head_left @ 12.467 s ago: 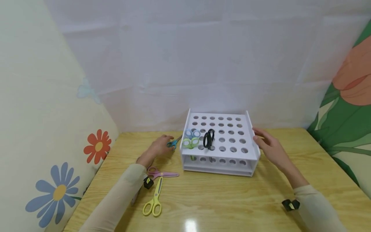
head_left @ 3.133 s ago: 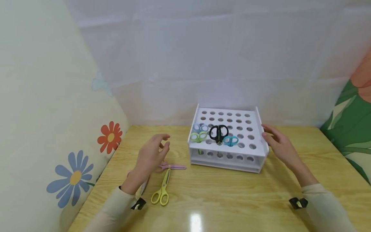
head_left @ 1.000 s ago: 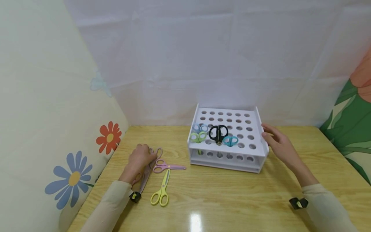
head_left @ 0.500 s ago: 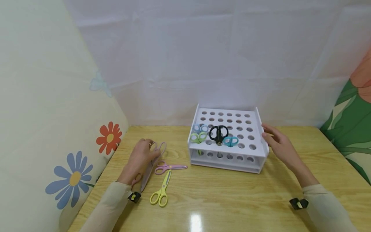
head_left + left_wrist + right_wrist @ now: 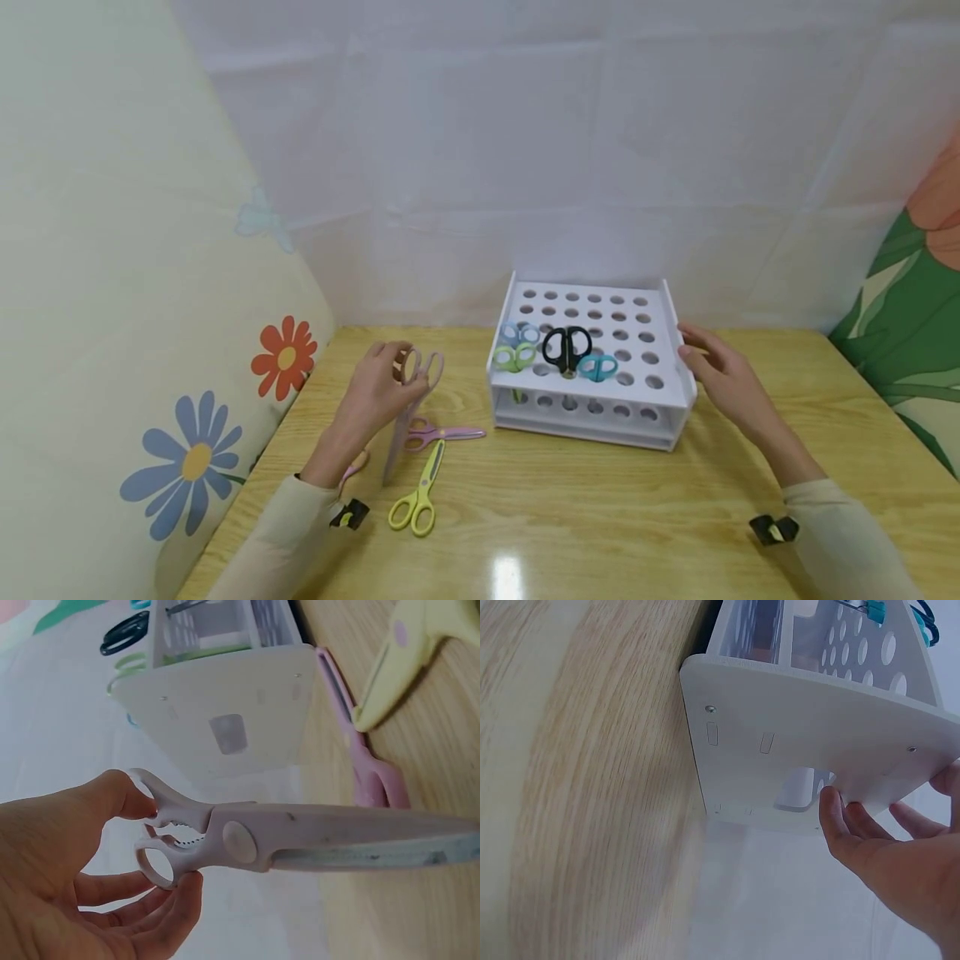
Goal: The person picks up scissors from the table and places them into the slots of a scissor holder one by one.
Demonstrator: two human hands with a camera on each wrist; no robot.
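Observation:
My left hand (image 5: 375, 396) pinches the handle loops of large pale mauve kitchen scissors (image 5: 247, 836), which hang blade down, tilted, above the table's left part. Below lie pink scissors (image 5: 442, 433), yellow scissors (image 5: 414, 500) and another pink-handled item (image 5: 354, 467), partly hidden by my left forearm. In the middle stands a white rack with round holes (image 5: 585, 429). Light blue scissors (image 5: 519, 334), green scissors (image 5: 515, 357), black scissors (image 5: 567, 350) and teal scissors (image 5: 597, 367) stand in it, handles up. My right hand (image 5: 723, 379) touches the rack's right side panel (image 5: 742, 761) with relaxed fingers.
The rack stands on a wooden table (image 5: 570, 517) close to a white cloth backdrop (image 5: 465, 167). A flower-printed cloth (image 5: 97, 292) hangs at the left, another with large leaves (image 5: 900, 333) at the right.
The teal scissors, on the table at first, now stand in the rack. My left hand has gripped the mauve scissors and raised them toward the rack. My right hand stays at the panel.

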